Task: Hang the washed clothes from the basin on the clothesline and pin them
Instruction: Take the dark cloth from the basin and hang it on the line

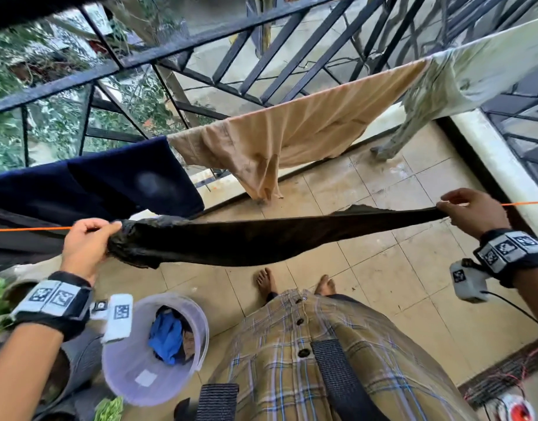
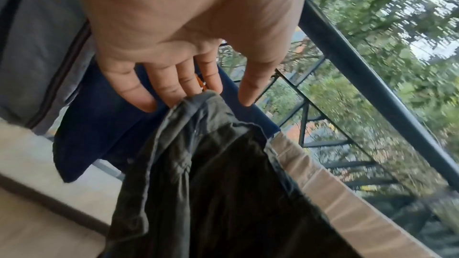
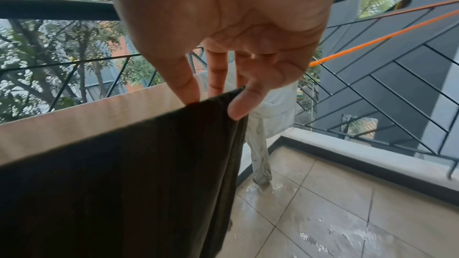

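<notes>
A dark, nearly black garment (image 1: 292, 238) is stretched along the orange clothesline (image 1: 27, 229) between my two hands. My left hand (image 1: 109, 232) grips its bunched, wrinkled end (image 2: 198, 125). My right hand (image 1: 444, 208) pinches the other corner (image 3: 223, 101) between thumb and fingers, right at the line (image 3: 372, 40). The cloth hangs down from both grips. Below my left wrist, on the floor, stands the translucent lilac basin (image 1: 122, 360) with a blue cloth (image 1: 167, 335) inside.
On a farther line hang a navy cloth (image 1: 94, 183), a tan cloth (image 1: 292, 138) and a white garment (image 1: 474, 74). A black metal railing (image 1: 170, 47) and a low wall (image 1: 489, 153) bound the wet tiled floor (image 1: 383, 268). My bare feet (image 1: 266, 284) stand near the basin.
</notes>
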The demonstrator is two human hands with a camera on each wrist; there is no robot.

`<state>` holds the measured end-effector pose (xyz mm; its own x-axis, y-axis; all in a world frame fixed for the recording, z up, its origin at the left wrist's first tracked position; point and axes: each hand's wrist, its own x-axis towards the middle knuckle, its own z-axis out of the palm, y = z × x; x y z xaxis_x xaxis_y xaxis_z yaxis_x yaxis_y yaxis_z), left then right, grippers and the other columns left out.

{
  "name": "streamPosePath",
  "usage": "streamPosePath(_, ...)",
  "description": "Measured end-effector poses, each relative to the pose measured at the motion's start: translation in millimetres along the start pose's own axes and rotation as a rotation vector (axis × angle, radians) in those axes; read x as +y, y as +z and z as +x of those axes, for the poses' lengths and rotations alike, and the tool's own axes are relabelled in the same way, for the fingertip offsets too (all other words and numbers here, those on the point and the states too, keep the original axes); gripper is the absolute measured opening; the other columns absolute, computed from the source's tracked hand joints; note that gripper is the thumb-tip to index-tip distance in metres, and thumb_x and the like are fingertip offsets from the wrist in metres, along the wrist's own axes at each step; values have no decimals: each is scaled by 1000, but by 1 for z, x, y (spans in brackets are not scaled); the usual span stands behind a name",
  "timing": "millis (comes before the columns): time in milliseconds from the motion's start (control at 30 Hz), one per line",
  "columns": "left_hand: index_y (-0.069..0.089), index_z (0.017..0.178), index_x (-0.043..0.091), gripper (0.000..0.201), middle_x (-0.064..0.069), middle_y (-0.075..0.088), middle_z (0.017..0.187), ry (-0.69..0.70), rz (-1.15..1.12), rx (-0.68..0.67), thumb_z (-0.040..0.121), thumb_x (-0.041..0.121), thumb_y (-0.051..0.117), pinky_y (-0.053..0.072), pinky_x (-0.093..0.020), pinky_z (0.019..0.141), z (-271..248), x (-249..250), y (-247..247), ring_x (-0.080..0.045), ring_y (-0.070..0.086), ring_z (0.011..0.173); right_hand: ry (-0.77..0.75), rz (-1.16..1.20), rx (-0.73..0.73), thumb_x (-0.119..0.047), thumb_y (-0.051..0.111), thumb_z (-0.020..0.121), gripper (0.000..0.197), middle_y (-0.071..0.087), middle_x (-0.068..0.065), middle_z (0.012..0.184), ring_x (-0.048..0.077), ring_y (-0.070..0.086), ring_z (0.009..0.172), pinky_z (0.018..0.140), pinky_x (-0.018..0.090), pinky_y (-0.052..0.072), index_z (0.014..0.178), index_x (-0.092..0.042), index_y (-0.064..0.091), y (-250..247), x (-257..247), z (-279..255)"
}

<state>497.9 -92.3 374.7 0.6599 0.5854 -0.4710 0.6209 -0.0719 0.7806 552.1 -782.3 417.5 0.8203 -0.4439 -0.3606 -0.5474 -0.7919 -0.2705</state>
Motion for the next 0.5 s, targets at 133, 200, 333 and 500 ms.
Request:
streamPosePath(133, 59, 81, 27, 16, -3, 57, 75, 44, 80, -16, 89, 21, 70, 43, -11, 45, 7, 10, 4, -1, 56, 51, 44, -65, -66, -52, 61, 88, 28, 71, 7, 71, 20, 67, 66, 68, 31, 47, 90, -24, 67, -7, -12, 3)
streamPosePath(200, 61, 81, 25, 16, 4, 63, 64, 38, 86, -34, 93, 17, 66, 36, -5, 38, 2, 14, 9, 5, 55, 42, 74, -100, -94, -48, 63, 88, 27, 70, 8, 73, 23, 67, 65, 68, 31, 49, 89, -22, 69, -11, -16, 7)
streamPosePath(333, 65, 83, 23, 13, 22, 62, 49, 32, 123, -50, 93, 14, 65, 35, -2, 41, 10, 10, 4, 9, 55, 43, 79, -229, -199, -26, 67, 87, 11, 70, 10, 87, 31, 62, 82, 74, 35, 49, 84, -17, 73, -17, -23, 11)
streamPosePath(500, 75, 102, 28, 35, 15, 74, 85, 45, 153, 47, 72, 46, 72, 56, -18, 79, 37, 4, -47, 5, 68, 82, 91, -116, 39, -17, 65, 83, 12, 69, 6, 91, 25, 59, 83, 76, 31, 47, 84, -27, 71, -20, -18, 12)
